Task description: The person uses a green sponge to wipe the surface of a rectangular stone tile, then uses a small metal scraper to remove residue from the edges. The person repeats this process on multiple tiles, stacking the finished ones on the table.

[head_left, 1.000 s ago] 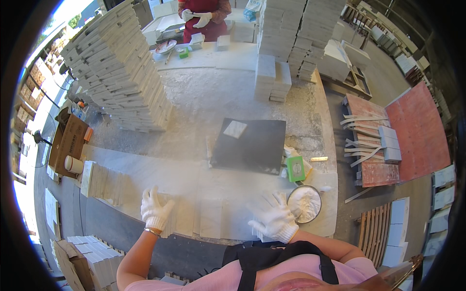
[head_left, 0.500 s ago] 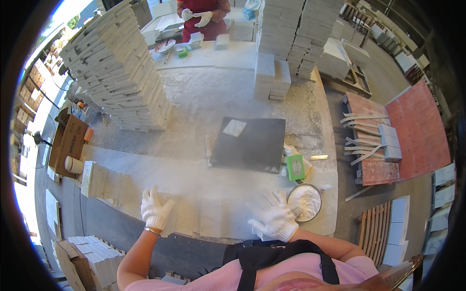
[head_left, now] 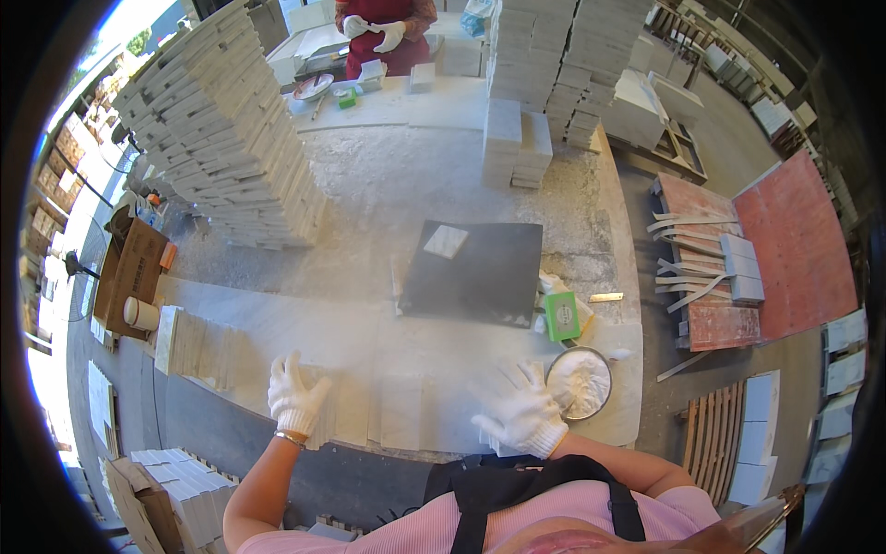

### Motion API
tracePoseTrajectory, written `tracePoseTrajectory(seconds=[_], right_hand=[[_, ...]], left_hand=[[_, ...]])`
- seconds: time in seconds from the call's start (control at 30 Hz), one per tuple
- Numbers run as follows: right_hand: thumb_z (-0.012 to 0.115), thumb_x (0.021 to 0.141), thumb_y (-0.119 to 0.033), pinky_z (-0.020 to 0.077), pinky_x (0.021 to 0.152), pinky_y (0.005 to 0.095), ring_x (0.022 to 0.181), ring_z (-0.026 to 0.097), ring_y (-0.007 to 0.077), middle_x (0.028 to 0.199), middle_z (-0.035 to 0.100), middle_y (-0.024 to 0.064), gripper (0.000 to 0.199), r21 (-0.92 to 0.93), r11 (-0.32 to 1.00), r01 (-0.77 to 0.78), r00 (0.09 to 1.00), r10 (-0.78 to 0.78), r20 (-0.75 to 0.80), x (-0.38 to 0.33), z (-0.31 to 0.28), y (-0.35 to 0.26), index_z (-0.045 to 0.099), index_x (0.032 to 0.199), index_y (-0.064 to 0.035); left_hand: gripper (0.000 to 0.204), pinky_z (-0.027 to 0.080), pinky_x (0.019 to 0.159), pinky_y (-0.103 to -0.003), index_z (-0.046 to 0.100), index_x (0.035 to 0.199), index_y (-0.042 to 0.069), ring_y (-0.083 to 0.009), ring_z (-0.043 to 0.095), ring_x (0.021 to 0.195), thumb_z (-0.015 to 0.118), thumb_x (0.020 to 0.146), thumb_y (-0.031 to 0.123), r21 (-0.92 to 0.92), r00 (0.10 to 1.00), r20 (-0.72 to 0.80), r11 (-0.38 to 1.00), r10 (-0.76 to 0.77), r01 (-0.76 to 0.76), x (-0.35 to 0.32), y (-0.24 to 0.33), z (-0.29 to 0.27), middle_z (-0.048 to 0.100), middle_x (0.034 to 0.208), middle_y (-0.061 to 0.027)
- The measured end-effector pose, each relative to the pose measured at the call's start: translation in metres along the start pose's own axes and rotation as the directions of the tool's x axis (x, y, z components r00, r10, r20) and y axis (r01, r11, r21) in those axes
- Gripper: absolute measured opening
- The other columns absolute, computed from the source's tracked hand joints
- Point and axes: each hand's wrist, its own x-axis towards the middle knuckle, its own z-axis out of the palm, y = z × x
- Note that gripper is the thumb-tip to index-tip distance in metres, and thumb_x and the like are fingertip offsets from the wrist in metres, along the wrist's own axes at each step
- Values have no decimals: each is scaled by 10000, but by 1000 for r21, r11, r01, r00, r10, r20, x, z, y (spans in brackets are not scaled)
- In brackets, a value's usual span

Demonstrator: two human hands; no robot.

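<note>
The co-worker point(head_left: 383, 32) at the workbench's far edge is cut off above the chest by the picture's top edge. The left hand point(head_left: 295, 395) and right hand point(head_left: 524, 415), both gloved, cover parts of the pale tile row point(head_left: 397, 411) at the near edge. The bowl's point(head_left: 580, 381) white contents are too blurred to identify.

Single head-worn fisheye view, looking steeply down over the workbench point(head_left: 480, 175) near edge (straight lines bowing toward the rim), close above the wearer's forearms.
</note>
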Motion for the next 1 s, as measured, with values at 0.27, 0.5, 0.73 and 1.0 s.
tracePoseTrajectory(seconds=[0.27,0.5,0.73,1.0], right_hand=[[662,909,-482,309,1168,599,1399,486,403,1453,586,186,582,15,1000,4,1000,-3,-27,-1,3,0,636,1397,-165],[662,909,-479,315,1165,597,1391,490,406,1446,588,191,575,26,1000,0,1000,1,-29,0,-1,-1,641,1391,-166],[652,919,-479,319,1163,590,1384,503,416,1452,587,199,570,-1,1000,2,999,-2,-36,0,1,-1,639,1396,-168],[655,918,-477,315,1169,586,1371,515,415,1458,585,199,569,14,1000,-6,1000,7,-28,-1,1,-1,638,1404,-183]], left_hand=[[784,502,1006,-531,560,1405,151,-430,566,1246,794,703,410,13,998,-56,999,39,-38,2,-8,9,516,1436,-206],[768,509,992,-534,570,1393,161,-436,575,1232,796,702,408,6,997,-60,999,47,-47,2,-11,12,517,1433,-210],[790,503,1002,-537,558,1408,152,-446,561,1249,800,707,422,-1,996,-66,999,51,-51,2,-10,11,511,1437,-223],[795,503,1002,-543,557,1410,149,-456,561,1250,803,709,432,5,998,-52,999,42,-41,2,-9,9,509,1444,-236]])
